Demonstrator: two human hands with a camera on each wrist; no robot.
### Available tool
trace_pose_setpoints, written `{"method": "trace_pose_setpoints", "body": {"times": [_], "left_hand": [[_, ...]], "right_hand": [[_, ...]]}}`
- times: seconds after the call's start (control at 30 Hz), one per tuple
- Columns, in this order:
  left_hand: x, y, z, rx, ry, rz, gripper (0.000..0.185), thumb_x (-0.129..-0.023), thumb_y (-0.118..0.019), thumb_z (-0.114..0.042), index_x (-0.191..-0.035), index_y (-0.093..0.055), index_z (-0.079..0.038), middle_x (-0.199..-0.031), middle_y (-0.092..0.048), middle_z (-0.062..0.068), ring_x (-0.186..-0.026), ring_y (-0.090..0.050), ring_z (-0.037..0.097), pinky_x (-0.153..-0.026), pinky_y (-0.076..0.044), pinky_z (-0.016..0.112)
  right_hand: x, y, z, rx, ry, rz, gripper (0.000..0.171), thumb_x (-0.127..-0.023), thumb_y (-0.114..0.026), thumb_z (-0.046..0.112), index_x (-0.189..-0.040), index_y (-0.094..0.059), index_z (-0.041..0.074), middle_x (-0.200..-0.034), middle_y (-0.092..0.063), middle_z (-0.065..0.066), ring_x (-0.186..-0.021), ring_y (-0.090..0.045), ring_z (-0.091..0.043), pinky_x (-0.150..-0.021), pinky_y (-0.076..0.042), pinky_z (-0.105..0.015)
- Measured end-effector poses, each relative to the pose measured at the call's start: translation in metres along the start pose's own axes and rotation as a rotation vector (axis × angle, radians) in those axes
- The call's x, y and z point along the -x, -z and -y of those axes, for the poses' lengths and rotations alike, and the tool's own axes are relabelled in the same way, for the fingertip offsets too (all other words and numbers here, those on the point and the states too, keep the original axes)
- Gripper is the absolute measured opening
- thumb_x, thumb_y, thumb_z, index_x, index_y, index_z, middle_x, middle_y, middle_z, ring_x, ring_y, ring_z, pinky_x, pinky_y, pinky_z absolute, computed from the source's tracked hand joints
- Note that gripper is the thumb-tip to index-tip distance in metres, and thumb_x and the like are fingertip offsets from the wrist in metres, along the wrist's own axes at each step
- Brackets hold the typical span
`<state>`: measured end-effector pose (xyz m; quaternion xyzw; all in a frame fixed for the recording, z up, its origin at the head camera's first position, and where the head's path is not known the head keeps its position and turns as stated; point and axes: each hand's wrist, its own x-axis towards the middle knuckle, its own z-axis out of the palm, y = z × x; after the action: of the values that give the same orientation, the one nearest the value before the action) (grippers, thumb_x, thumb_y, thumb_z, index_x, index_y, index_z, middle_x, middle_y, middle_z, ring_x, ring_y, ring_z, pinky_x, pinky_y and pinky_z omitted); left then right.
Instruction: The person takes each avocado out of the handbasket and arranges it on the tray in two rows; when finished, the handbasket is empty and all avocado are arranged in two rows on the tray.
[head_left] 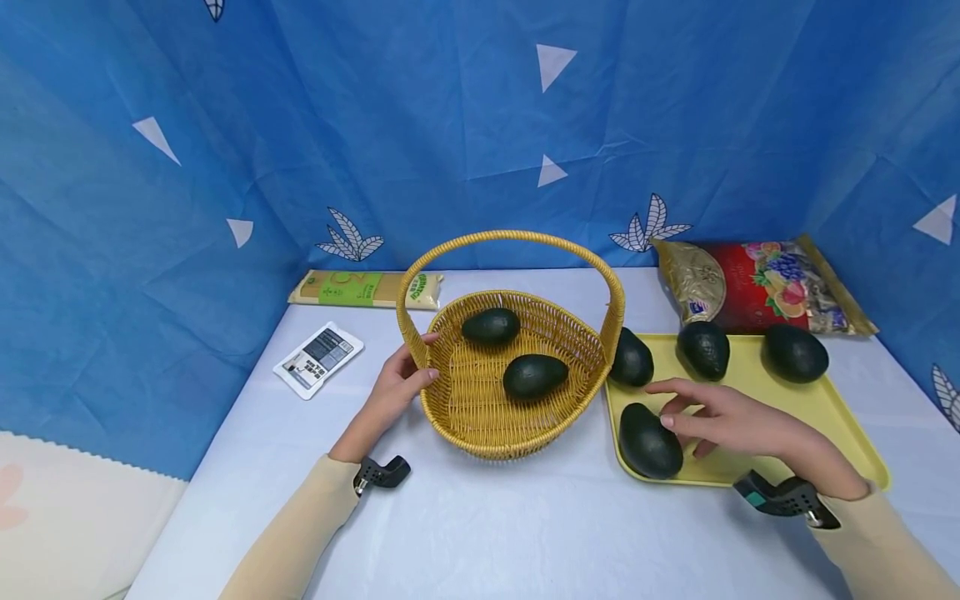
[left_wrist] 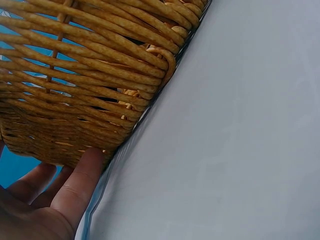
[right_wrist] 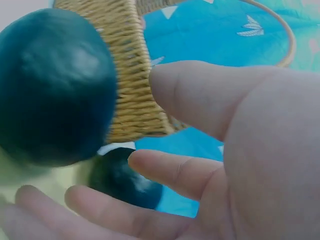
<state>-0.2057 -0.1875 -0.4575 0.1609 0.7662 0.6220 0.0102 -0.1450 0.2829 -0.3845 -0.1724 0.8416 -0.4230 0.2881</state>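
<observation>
In the head view a yellow wicker basket (head_left: 502,442) with a tall hoop handle stands mid-table. Two dark green avocados lie inside, one at the back (head_left: 491,327) and one nearer the front (head_left: 536,377). My left hand (head_left: 393,383) holds the basket's left side by the handle base; the left wrist view has its thumb (left_wrist: 80,187) on the woven wall. To the right, my right hand (head_left: 723,419) hovers over a yellow tray (head_left: 832,433), fingers spread and holding nothing. Its thumb is close beside an avocado (head_left: 647,446) at the tray's front left corner.
Other avocados sit along the tray's back: left (head_left: 632,360), middle (head_left: 702,350) and right (head_left: 795,354). Behind them lies a red and gold bag (head_left: 772,283). A noodle packet (head_left: 360,289) and a white pouch (head_left: 318,360) lie at left. Blue cloth (head_left: 465,125) hangs behind.
</observation>
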Motion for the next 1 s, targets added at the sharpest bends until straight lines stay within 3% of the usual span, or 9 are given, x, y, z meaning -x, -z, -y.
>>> {"method": "trace_pose_setpoints", "body": {"times": [0.2, 0.37, 0.47, 0.73, 1.0], "left_hand": [[0.001, 0.000, 0.000, 0.006, -0.005, 0.001, 0.059, -0.093, -0.059, -0.004, -0.151, -0.045, -0.006, -0.155, -0.046, 0.024, -0.130, -0.052, 0.041, -0.097, -0.048, 0.017], [0.001, -0.001, 0.000, 0.006, 0.001, -0.001, 0.060, -0.092, -0.059, -0.004, -0.151, -0.046, -0.006, -0.155, -0.046, 0.023, -0.130, -0.052, 0.040, -0.098, -0.048, 0.017], [0.001, -0.001, 0.000, 0.007, 0.004, -0.002, 0.060, -0.092, -0.059, -0.004, -0.150, -0.046, -0.005, -0.155, -0.046, 0.023, -0.129, -0.053, 0.040, -0.097, -0.048, 0.017], [0.000, 0.000, 0.000, 0.000, -0.003, 0.002, 0.060, -0.092, -0.059, -0.005, -0.151, -0.046, -0.006, -0.154, -0.046, 0.024, -0.130, -0.053, 0.042, -0.097, -0.048, 0.018], [-0.001, 0.000, 0.001, 0.001, -0.010, 0.003, 0.060, -0.092, -0.059, -0.005, -0.150, -0.046, -0.005, -0.154, -0.046, 0.024, -0.130, -0.053, 0.040, -0.098, -0.048, 0.018]], "right_hand": [[0.009, 0.010, 0.008, 0.065, 0.113, -0.105, 0.053, -0.104, -0.056, 0.017, -0.149, -0.040, -0.006, -0.129, -0.062, -0.028, -0.089, -0.070, -0.014, -0.070, -0.060, -0.031], [0.011, 0.012, 0.022, 0.176, 0.246, -0.236, 0.043, -0.101, -0.058, 0.009, -0.142, -0.052, -0.001, -0.124, -0.066, -0.023, -0.091, -0.069, -0.005, -0.071, -0.058, -0.027], [0.008, 0.010, 0.035, 0.225, 0.297, -0.267, 0.039, -0.100, -0.062, 0.010, -0.138, -0.059, 0.004, -0.125, -0.068, -0.017, -0.098, -0.068, 0.000, -0.074, -0.059, -0.025], [-0.012, -0.003, 0.081, 0.308, 0.426, -0.167, 0.036, -0.097, -0.068, 0.015, -0.133, -0.065, 0.012, -0.125, -0.070, -0.003, -0.107, -0.068, -0.011, -0.081, -0.060, -0.025], [-0.055, -0.020, 0.106, 0.443, 0.502, -0.059, 0.034, -0.094, -0.072, 0.020, -0.128, -0.067, 0.014, -0.127, -0.068, -0.002, -0.110, -0.064, -0.019, -0.082, -0.060, -0.031]]}}
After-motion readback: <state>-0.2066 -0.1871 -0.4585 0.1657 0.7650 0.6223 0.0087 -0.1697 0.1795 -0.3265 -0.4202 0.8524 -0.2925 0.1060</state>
